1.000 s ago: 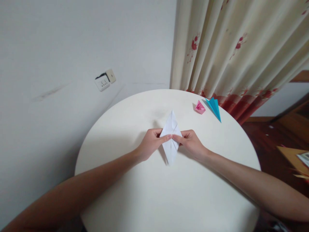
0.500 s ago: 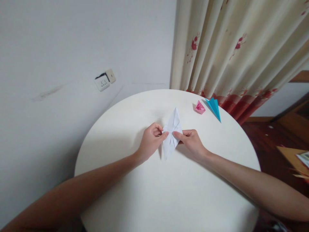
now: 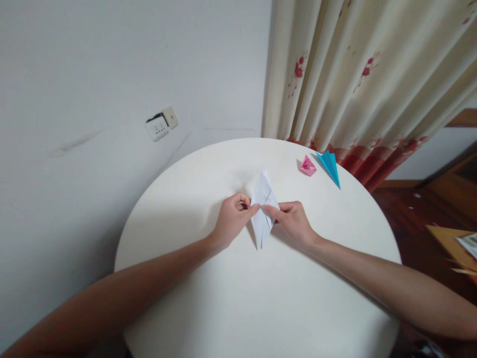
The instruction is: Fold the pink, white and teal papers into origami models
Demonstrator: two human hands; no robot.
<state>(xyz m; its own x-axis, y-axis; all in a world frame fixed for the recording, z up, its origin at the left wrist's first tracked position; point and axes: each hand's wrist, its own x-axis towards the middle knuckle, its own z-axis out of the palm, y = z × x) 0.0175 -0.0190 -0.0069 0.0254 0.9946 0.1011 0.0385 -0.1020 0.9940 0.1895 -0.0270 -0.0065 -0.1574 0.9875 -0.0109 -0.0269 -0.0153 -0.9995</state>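
A folded sheet of white paper [image 3: 264,188], shaped like a long diamond, is held between both hands just over the round white table [image 3: 238,303]. Two narrow points of the paper hang toward me, with a slit between them. My left hand [image 3: 235,219] pinches its left edge, thumb on top and fingers curled behind. On the other side, my right hand [image 3: 294,221] grips the right edge, its thumb lying across the middle fold. The fingers under the paper are partly hidden.
At the table's back right lie a small pink folded paper [image 3: 308,165] and a blue paper plane [image 3: 330,168]. Behind them hangs a cream curtain [image 3: 328,89] with red flowers. A wall socket [image 3: 157,128] is at the left. A wooden surface [image 3: 447,241] stands at right.
The paper's far tip has swung slightly left, and its near points now show apart with a slit between them. My right thumb has shifted a little left. Both hands still grip the paper.
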